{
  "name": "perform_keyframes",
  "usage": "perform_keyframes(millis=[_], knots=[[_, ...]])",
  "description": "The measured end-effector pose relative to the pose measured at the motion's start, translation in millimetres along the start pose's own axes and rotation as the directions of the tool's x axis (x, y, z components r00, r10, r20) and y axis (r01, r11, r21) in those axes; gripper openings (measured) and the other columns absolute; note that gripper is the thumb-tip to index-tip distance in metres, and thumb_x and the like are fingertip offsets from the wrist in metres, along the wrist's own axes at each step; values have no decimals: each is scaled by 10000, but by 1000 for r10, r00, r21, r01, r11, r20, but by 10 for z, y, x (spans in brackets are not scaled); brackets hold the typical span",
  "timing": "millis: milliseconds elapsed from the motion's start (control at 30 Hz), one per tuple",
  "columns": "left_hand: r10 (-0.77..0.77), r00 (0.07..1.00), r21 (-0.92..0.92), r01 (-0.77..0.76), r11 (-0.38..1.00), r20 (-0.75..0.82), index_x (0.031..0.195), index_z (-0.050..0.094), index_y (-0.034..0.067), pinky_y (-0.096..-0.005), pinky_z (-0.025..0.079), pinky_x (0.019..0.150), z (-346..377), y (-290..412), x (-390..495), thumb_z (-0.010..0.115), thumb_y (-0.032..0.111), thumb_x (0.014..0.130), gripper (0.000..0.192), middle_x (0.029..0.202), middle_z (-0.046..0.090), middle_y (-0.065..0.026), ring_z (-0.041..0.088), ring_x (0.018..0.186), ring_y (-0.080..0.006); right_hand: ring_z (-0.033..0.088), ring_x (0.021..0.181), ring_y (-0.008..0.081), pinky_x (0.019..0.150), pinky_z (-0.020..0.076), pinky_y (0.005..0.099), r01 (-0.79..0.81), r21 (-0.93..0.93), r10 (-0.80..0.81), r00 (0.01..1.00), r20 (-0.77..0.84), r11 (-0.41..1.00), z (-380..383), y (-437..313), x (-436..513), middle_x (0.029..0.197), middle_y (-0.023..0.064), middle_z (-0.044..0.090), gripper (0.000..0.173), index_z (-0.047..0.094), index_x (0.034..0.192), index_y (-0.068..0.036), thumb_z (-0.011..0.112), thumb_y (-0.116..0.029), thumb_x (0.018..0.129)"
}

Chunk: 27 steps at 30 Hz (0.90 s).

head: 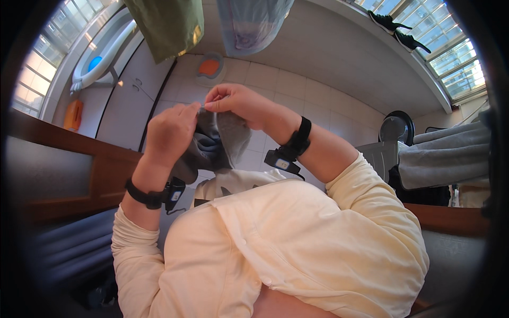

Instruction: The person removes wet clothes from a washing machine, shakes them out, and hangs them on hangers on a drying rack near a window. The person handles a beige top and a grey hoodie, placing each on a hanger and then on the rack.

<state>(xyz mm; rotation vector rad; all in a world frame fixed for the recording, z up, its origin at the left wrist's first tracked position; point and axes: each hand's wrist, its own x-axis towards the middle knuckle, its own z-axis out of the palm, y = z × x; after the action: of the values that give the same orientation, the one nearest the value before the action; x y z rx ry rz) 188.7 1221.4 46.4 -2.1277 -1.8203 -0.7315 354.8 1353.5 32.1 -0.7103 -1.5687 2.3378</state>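
Note:
Both hands are raised in front of me with their fingertips almost meeting. My left hand (171, 129) pinches the upper edge of a dark grey cloth (208, 145), possibly a garment. My right hand (234, 102) grips the same edge just beside it, thumb against index finger. From the two pinches the cloth hangs down in folds, and a lighter grey side (234, 137) shows below my right hand. What kind of garment it is, I cannot tell. Each wrist wears a black strap with a small device (283, 159).
A plastic basin with an orange inside (208, 67) stands on the tiled floor (290, 85). Green (171, 28) and translucent blue (254, 26) hangings drop from above. Black shoes (397, 30) rest on the window ledge at right. Grey towels (445, 155) hang at far right, wooden doors (107, 171) flank me.

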Motion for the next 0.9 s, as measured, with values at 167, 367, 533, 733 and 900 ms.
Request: perform_keyframes(millis=[167,367,533,733,900], knots=[[17,1000,1,-17,1000,-12,1004,670,94,-369,492,583,-58,29,-27,662,30,773,240,729,611,-66,606,662,-281,549,734,111,629,445,270,-58,-187,18,978,-208,981,-234,183,198,826,12,605,129,653,930,-59,704,-151,855],[-41,999,-245,35,969,-21,940,675,64,-324,479,574,-553,-8,-193,682,-15,731,223,720,609,-86,597,646,-273,528,700,129,597,432,298,-164,-199,21,820,-573,966,-860,435,343,802,27,607,136,653,937,-58,691,-167,864],[-66,873,-482,328,812,483,925,703,36,-298,474,592,-856,-161,-646,696,-6,737,193,751,641,-111,590,632,-265,533,669,128,557,432,338,5,-290,-194,753,-628,957,-980,304,319,747,28,583,137,636,945,-50,667,-170,887],[-53,625,-263,403,876,779,1255,603,66,-359,464,900,-694,-364,-521,799,213,733,576,1106,631,-120,579,1015,-254,582,686,185,636,474,332,331,-688,-498,866,-51,646,-342,-216,102,777,93,637,117,635,897,-21,663,-130,867],[-5,973,-765,183,618,229,1319,456,59,-314,428,926,-69,-281,-106,713,362,869,600,1148,569,-52,536,1045,-181,580,770,126,711,482,294,400,-698,-337,911,236,594,366,-402,-131,803,27,641,80,652,889,-42,675,-112,857]])
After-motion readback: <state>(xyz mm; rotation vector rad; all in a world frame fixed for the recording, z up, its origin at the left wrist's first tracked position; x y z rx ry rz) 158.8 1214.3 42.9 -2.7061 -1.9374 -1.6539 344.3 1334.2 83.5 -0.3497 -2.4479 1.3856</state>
